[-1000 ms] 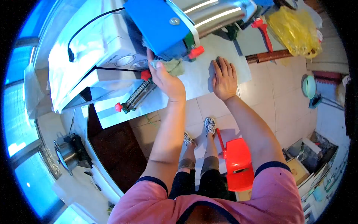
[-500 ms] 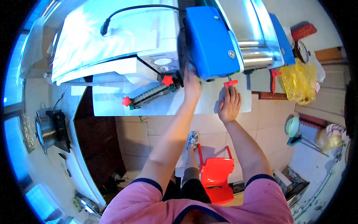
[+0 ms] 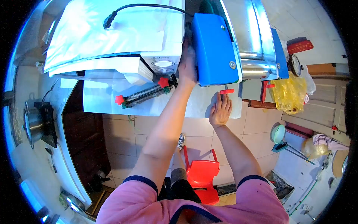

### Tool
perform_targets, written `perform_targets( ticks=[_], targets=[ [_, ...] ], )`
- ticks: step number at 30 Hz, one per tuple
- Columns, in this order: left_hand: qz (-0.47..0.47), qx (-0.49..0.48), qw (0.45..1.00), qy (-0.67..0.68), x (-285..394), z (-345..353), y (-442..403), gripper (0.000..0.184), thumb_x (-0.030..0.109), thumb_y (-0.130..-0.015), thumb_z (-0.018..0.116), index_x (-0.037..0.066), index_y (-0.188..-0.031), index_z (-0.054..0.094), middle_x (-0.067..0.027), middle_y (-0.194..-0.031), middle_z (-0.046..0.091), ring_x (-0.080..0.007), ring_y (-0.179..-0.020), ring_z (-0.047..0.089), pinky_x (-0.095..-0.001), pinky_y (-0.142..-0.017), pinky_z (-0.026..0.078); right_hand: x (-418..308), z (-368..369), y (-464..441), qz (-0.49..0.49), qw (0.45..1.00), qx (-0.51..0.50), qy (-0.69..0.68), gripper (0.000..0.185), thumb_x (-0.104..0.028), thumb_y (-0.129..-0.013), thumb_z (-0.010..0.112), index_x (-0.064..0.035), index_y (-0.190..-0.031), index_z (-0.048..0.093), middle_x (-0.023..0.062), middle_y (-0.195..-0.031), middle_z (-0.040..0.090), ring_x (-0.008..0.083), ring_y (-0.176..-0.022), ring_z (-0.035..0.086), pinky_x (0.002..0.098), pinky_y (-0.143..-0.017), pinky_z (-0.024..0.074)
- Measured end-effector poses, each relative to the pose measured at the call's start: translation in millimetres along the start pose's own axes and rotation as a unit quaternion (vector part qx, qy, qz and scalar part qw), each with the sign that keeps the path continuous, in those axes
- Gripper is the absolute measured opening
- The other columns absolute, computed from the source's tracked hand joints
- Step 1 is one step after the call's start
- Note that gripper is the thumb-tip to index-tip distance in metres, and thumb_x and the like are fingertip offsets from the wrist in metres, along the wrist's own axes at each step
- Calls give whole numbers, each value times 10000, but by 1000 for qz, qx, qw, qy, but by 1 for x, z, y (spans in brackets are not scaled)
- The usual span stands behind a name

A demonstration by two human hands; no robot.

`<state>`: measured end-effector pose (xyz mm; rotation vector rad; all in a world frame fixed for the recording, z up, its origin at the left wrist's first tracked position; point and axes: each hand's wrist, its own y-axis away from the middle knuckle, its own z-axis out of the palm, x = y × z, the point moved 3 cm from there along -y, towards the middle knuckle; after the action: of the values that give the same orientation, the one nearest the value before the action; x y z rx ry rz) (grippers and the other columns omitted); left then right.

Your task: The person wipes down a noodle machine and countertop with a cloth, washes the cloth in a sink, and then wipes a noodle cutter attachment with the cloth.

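Note:
A noodle machine with blue side covers [image 3: 214, 50] and steel rollers [image 3: 257, 67] stands on the white tabletop [image 3: 145, 108]. My left hand [image 3: 187, 67] reaches into the narrow gap between its blue cover and a white Galanz appliance [image 3: 164, 61]; its fingers are blurred and partly hidden. Below the machine, my right hand [image 3: 221, 110] lies flat on the tabletop with fingers stretched out, their tips close to a red knob [image 3: 226, 91]. A spring-like roller attachment [image 3: 143, 94] with red star knobs rests left of my left hand.
A black power cord [image 3: 145, 5] lies across the appliance's top. To the right are a yellow plastic bag [image 3: 289, 95] and a red bracket [image 3: 264, 91]. A red chair [image 3: 203, 175] stands below on the tiled floor, and a metal pot [image 3: 34, 122] is at far left.
My left hand has gone further up into the gap beside the blue cover. My right hand stays flat near the red knob. The whole view has shifted slightly.

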<state>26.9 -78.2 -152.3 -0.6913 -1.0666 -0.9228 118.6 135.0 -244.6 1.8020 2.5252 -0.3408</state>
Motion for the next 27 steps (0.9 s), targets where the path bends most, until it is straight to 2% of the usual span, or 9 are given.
perform_targets(
  ticks=[3,5,10,11,12,14,16,25,27],
  targets=[
    [-169,58,983,-40,-43,-18,29,576,343,-998,369,-51,-1416,326,-211,-1457,358,-264,-1349,339,-329,-1102,252,-1,-1,-3,3,1000,0,7,615,-232,-840,496,-60,-1412,350,191,-1439,350,369,-1337,309,523,-1111,189],
    [-131,122,984,-2,-64,-17,56,507,273,-1002,372,-63,-1382,375,-222,-1435,385,-279,-1335,361,-349,-1092,273,0,1,-2,9,1000,-9,10,602,-232,-853,484,-61,-1414,346,194,-1426,363,371,-1335,312,524,-1110,189],
    [7,120,988,-100,-9,10,113,473,171,-1000,389,-60,-1410,342,-206,-1423,412,-220,-1298,389,-317,-1077,278,-1,-1,-2,-3,1000,6,-2,588,-237,-863,460,-57,-1412,349,203,-1422,363,374,-1337,309,529,-1107,191],
    [69,84,983,-150,8,13,109,503,128,-979,428,-66,-1423,293,-250,-1438,362,-318,-1334,356,-376,-1099,256,0,-1,-1,-3,1000,9,-10,585,-238,-862,456,-55,-1409,354,206,-1421,362,376,-1337,308,531,-1107,191],
    [66,84,984,-145,0,7,107,503,128,-979,428,-66,-1423,293,-250,-1438,362,-318,-1334,356,-376,-1099,256,0,0,1,-4,1000,7,-5,585,-238,-862,456,-55,-1409,354,206,-1421,362,376,-1337,308,531,-1107,191],
    [240,11,934,-266,-14,1,102,576,80,-937,490,-78,-1429,234,-294,-1440,315,-435,-1329,326,-452,-1105,241,0,-1,-1,-17,1000,19,-11,583,-245,-857,456,-46,-1398,369,215,-1420,359,381,-1340,302,532,-1110,189],
    [268,-20,923,-274,-14,-4,91,654,41,-886,548,-75,-1429,202,-322,-1429,295,-493,-1307,317,-501,-1093,246,-1,-1,-5,-20,1000,15,-18,587,-245,-845,466,-43,-1389,381,216,-1425,354,380,-1341,300,527,-1113,186],
    [132,49,944,-299,-60,-26,91,669,79,-833,636,-41,-1407,314,-279,-1392,395,-442,-1258,417,-460,-1053,343,-1,3,5,-10,1000,-6,-3,584,-223,-832,476,-48,-1383,390,210,-1422,352,378,-1335,300,520,-1113,182],
    [-3,72,965,-250,-74,-28,85,655,72,-799,672,-17,-1381,386,-264,-1340,464,-428,-1202,483,-437,-1008,405,1,6,-6,-25,1000,9,-1,581,-217,-837,470,-48,-1387,387,209,-1424,348,380,-1335,297,522,-1113,180]
  ],
)
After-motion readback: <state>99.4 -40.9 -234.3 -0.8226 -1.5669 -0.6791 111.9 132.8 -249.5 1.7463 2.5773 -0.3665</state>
